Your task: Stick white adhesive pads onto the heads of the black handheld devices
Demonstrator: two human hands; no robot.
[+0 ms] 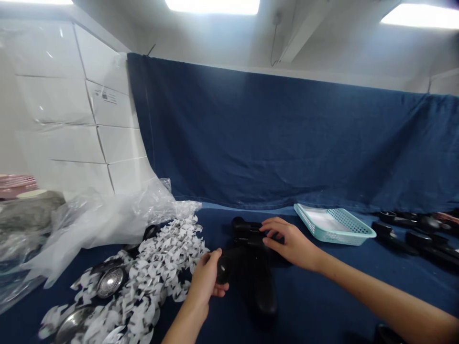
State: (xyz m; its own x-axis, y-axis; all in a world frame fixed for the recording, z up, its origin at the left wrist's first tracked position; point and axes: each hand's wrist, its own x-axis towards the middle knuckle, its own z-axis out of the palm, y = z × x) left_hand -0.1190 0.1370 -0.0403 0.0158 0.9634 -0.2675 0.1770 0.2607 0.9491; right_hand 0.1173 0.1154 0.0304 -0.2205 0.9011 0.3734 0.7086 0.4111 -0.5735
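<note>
Several black plastic handle-shaped parts (256,272) lie in a small heap on the blue cloth in front of me. My left hand (207,282) is curled round the rounded end of one black part at the heap's left side. My right hand (292,242) rests on top of the heap, fingers bent and pressed on another black part near its far end. Just left of my left hand spreads a pile of small white paper-like pieces (154,272) with round shiny metal discs (110,282) among them.
A light teal mesh basket (333,224) stands right of the heap. More black parts (412,234) lie at the far right. Crumpled clear plastic bags (107,215) and stacked white boxes (89,119) fill the left. A blue curtain (287,143) hangs behind the table.
</note>
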